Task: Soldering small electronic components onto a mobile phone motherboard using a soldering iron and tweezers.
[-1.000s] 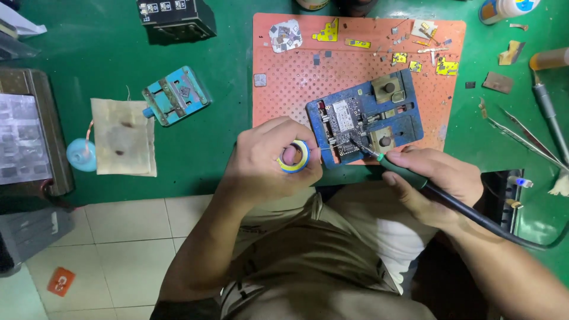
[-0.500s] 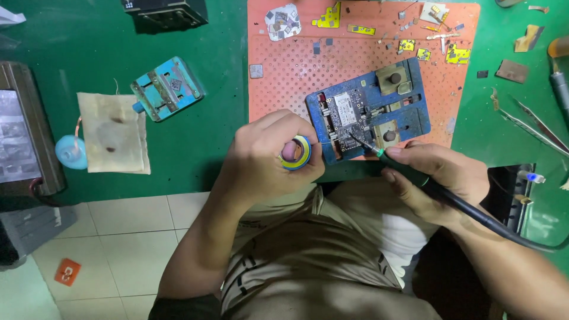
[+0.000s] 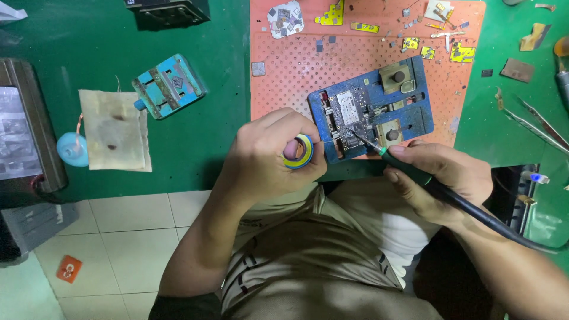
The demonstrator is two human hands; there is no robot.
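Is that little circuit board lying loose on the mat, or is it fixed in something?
Fixed in. The circuit board sits flat inside the blue holder on the orange mat, framed by it on all sides.

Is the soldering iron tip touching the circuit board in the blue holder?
Yes, the right hand holds the iron with its tip on the board.

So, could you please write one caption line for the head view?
Left hand holds a small solder spool while right hand touches a soldering iron to a circuit board in a blue holder.
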